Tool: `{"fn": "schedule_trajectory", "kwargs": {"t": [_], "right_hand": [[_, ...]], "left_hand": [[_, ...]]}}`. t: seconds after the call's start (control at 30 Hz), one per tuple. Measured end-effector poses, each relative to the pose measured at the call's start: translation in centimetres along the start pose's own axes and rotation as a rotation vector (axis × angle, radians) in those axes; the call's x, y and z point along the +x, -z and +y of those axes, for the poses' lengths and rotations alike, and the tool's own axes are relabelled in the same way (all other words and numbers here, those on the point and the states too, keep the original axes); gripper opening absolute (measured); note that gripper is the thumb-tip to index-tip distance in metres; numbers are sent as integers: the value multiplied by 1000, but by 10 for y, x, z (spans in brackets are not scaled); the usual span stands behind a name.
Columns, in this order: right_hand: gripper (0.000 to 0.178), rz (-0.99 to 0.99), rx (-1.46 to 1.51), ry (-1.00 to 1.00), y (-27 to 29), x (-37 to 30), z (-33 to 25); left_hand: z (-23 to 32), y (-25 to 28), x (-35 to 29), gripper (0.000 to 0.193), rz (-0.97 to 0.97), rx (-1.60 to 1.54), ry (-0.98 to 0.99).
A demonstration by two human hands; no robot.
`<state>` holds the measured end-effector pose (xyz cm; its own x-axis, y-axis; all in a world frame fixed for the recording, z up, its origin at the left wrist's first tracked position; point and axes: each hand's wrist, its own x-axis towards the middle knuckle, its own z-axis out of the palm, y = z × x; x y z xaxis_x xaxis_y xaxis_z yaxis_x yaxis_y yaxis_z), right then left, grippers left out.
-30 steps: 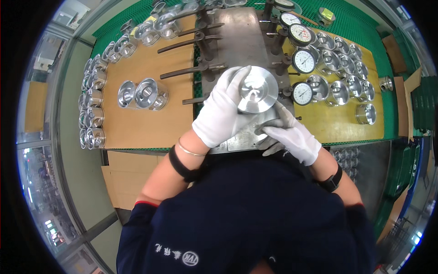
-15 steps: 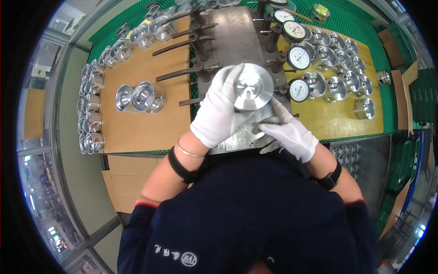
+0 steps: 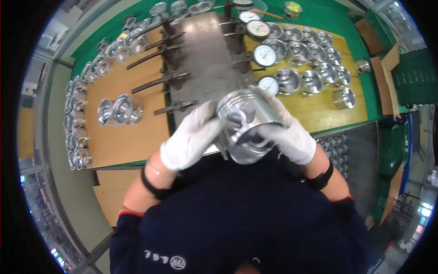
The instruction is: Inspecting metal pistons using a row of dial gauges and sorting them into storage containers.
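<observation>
Now both hands grip piston (image 3: 246, 130).

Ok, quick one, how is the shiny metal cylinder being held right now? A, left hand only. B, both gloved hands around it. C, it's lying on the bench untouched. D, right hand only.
B: the left hand and right hand, both in white gloves, grip opposite sides of the metal cylinder, which is lifted above the grey metal plate on the bench.
</observation>
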<state>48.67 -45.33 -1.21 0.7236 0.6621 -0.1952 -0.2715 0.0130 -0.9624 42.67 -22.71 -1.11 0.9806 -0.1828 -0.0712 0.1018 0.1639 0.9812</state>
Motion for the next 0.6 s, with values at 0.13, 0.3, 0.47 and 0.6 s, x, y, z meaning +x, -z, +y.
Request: {"fn": "schedule_trajectory", "kwargs": {"t": [0.13,0.3,0.47,0.6], "right_hand": [[51,244,-580,376,51,-38,-4],[36,899,-407,61,179,-91,58],[34,1074,-38,-287,254,-73,94],[34,1187,368,-285,273,-52,109]], "left_hand": [[22,25,-5,40,443,839,-252],[-7,143,-47,37,737,1244,-17],[-34,151,-38,54,625,1511,240],[-46,163,-33,54,698,1559,418]]}}
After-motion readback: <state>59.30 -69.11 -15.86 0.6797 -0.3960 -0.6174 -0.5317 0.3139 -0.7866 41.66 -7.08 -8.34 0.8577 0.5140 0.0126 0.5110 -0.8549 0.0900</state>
